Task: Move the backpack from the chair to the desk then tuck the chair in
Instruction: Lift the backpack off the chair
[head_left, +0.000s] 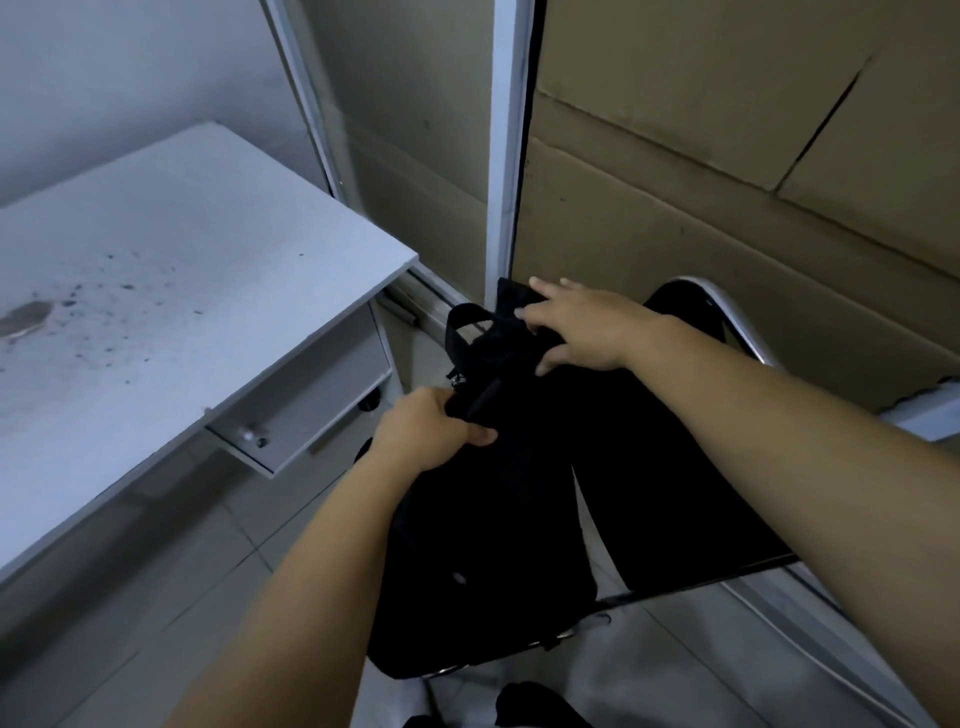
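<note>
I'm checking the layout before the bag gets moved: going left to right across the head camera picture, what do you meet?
Desk → drawer under its right edge → left hand gripping the backpack → right hand on the backpack's top → chair frame → cardboard against the wall.

Your left hand hides its fingertips in the black backpack, so you cannot tell what its grip closes on, and the dark fabric swallows the bag's seams. The chair seat is mostly covered by your right forearm, and the surface is cut off at the left edge.
</note>
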